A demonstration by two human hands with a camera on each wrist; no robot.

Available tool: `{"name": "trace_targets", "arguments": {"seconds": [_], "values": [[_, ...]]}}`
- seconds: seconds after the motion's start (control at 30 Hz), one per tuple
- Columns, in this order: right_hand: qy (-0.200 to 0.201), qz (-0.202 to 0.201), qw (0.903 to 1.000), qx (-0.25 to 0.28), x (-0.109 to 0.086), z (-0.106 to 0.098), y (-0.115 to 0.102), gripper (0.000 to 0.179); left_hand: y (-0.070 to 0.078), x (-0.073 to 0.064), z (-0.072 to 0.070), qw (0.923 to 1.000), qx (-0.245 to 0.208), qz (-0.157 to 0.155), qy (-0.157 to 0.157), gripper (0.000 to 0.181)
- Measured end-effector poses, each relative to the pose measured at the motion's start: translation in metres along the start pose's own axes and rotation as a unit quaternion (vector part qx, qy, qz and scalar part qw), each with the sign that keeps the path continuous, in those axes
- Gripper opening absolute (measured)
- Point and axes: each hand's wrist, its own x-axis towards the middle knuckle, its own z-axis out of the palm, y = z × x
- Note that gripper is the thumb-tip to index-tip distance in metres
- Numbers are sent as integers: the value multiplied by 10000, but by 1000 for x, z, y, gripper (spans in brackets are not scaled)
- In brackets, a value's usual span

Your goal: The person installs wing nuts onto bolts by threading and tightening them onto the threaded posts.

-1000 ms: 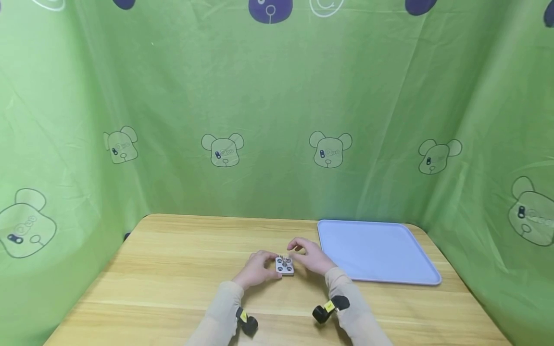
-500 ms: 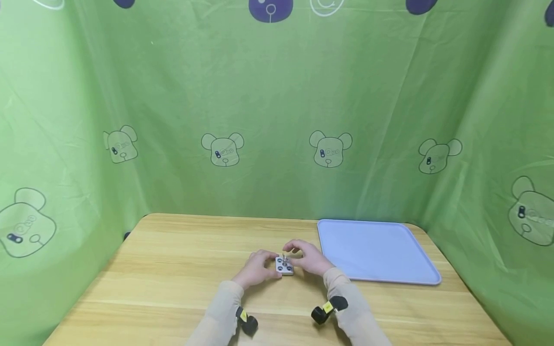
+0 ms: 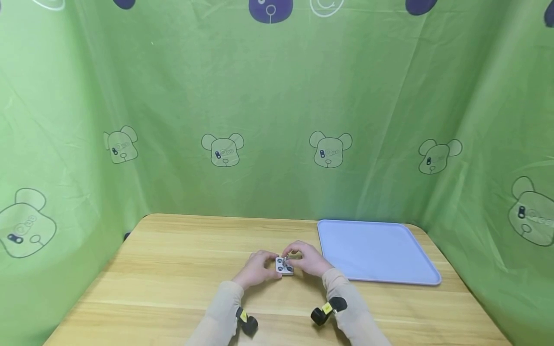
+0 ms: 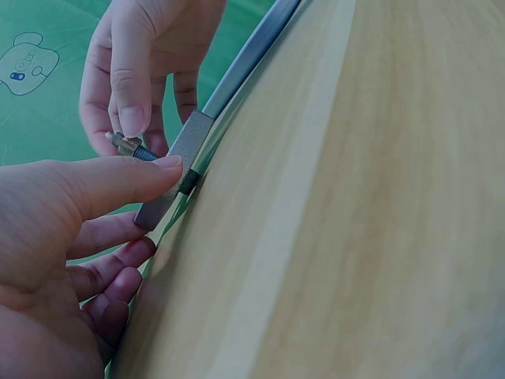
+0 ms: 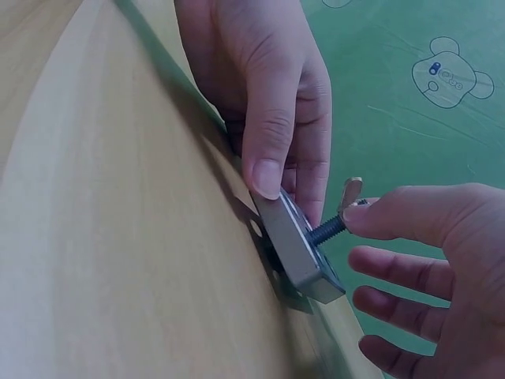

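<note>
A small metal block (image 3: 284, 272) with holes in its top face lies on the table between both hands. From its middle stands a threaded bolt (image 5: 327, 231) carrying a wing nut (image 5: 352, 191) near its upper end. My left hand (image 3: 255, 270) grips the block from the left side, thumb on the near edge and fingers round the far one. At the bolt's top my right hand (image 3: 309, 260) pinches the wing nut between thumb and forefinger. Its other fingers stay loosely bent, apart from the block.
A pale lilac tray (image 3: 376, 250) sits on the wooden table (image 3: 182, 269) at the back right, just beyond the right hand. Green curtains (image 3: 277, 182) with bear faces close in the back and both sides. Each sleeve bears a black wrist camera (image 3: 249, 326).
My right hand has come left and a little toward me; its fingers, previously apart, now meet on the wing nut. The left hand and the block have stayed put.
</note>
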Motion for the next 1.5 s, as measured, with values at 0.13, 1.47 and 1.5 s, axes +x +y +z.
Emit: {"name": "trace_targets", "arguments": {"seconds": [0.13, 1.47, 1.5], "values": [[32, 31, 10000, -45, 0, 1, 0, 11, 0, 0, 0, 10000, -14, -8, -6, 57], [104, 513, 9986, -66, -1, -5, 4, 17, 0, 0, 1, 10000, 13, 4, 4, 58], [88, 508, 9987, -43, -1, -4, 4, 19, 0, 0, 1, 10000, 12, 7, 4, 58]]}}
